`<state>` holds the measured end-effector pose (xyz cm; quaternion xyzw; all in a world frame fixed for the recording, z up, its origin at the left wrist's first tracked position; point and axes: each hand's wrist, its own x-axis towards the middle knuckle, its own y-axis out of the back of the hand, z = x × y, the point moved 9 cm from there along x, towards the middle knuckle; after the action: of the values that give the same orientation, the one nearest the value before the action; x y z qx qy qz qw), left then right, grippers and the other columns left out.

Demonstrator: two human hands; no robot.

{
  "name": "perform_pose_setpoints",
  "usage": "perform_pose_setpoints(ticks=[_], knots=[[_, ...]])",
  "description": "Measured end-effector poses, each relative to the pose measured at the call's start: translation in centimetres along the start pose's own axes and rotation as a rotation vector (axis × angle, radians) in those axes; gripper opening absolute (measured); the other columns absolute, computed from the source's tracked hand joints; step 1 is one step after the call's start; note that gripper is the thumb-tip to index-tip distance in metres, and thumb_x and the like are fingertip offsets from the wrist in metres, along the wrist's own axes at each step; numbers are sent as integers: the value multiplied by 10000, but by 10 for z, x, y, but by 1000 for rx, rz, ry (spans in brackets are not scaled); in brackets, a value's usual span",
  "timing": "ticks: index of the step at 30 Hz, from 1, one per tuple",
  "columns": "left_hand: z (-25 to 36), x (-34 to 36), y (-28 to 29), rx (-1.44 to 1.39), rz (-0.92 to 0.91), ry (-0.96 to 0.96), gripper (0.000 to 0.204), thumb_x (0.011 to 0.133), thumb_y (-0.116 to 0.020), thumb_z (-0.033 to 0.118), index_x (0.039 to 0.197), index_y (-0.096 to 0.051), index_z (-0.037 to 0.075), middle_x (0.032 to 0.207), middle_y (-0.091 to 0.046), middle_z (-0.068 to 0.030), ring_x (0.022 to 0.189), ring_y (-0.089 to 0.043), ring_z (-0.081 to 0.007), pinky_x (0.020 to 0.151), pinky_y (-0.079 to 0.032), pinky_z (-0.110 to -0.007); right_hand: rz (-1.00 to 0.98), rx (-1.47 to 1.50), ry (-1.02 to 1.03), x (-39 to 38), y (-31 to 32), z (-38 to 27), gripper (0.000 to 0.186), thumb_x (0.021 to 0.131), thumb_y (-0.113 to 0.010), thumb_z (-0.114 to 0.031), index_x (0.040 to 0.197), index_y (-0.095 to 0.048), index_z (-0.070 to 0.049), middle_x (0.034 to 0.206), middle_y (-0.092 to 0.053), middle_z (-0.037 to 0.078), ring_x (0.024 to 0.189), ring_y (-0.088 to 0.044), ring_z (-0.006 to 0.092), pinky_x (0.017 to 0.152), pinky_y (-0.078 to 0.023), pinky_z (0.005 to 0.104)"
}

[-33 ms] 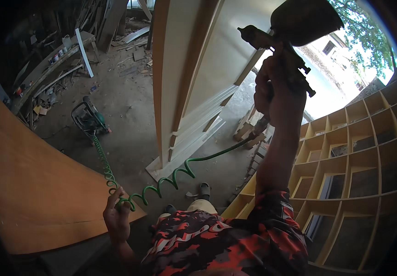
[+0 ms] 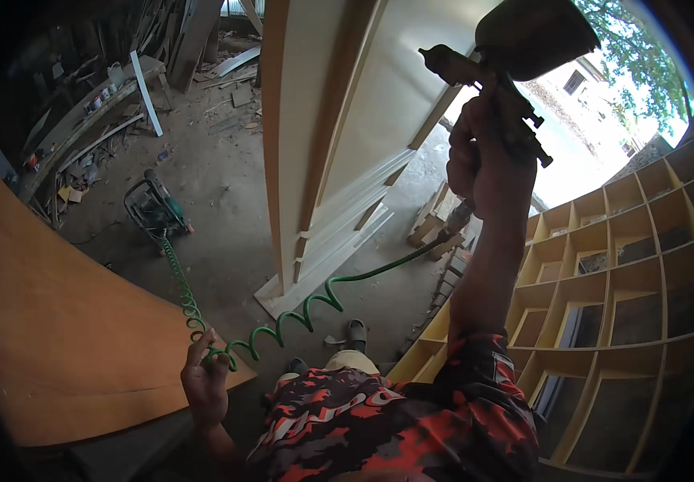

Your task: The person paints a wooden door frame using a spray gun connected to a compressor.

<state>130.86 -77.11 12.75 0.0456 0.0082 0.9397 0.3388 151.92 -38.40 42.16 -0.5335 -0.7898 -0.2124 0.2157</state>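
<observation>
Raised at the upper right, my right hand (image 2: pixel 479 157) is wrapped round the handle of a spray gun (image 2: pixel 515 108). A dark cup (image 2: pixel 533 36) sits on top of the gun, and its nozzle faces left toward a tall pale wooden panel (image 2: pixel 379 88) with raised trim. From below the handle a green coiled air hose (image 2: pixel 323 300) sags across to my left hand (image 2: pixel 204 381), low at the left. Thumb and fingers there pinch some of its coils. Beyond that hand the hose runs on to a green air compressor (image 2: pixel 156 210) on the floor.
An orange-brown board (image 2: pixel 81 321) fills the lower left. On the right lies a yellowish wooden frame of many compartments (image 2: pixel 596 273). A cluttered bench (image 2: pixel 94 112) and scrap wood (image 2: pixel 238 84) stand at the far left. A small wooden stand (image 2: pixel 434 221) is behind the hose.
</observation>
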Motion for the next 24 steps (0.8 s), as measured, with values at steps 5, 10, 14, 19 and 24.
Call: perform_pose_setpoints(ticks=[5, 10, 14, 19, 24], knots=[[-11, -3, -27, 217, -94, 134, 554, 898, -850, 183, 1367, -641, -25, 1262, -644, -110, 840, -621, -116, 730, -540, -289, -22, -22, -118, 30, 43, 35, 245, 1050, -656, -260, 912, -678, -58, 601, -551, -10, 455, -461, 43, 458, -351, 249], [-13, -3, -59, 713, -239, 313, 531, 753, -917, 190, 1206, -729, -14, 1039, -713, -138, 674, -622, -147, 646, -535, -312, 7, 8, -126, 58, 77, 62, 304, 1056, -655, -263, 811, -623, -86, 551, -488, -27, 392, -399, 47, 397, -289, 262], [-18, -1, -83, 778, -254, 280, 354, 758, -840, 151, 1045, -756, -38, 796, -700, -156, 634, -649, -184, 631, -534, -359, -34, 96, -132, 83, 100, 84, 334, 1063, -656, -272, 786, -595, -95, 541, -471, -28, 359, -373, 55, 371, -249, 271], [-7, 4, -116, 735, -219, 330, 263, 780, -794, 154, 943, -747, -47, 668, -674, -139, 610, -664, -195, 609, -528, -384, -6, 114, -119, 110, 127, 107, 373, 1066, -664, -305, 774, -588, -87, 533, -464, -27, 350, -362, 66, 364, -235, 276], [2, 8, -147, 724, -226, 283, 254, 778, -819, 191, 895, -753, -24, 677, -707, -125, 611, -691, -189, 615, -540, -356, -8, 89, -103, 140, 154, 134, 408, 1072, -651, -324, 749, -571, -89, 525, -450, -15, 345, -359, 82, 363, -238, 287]])
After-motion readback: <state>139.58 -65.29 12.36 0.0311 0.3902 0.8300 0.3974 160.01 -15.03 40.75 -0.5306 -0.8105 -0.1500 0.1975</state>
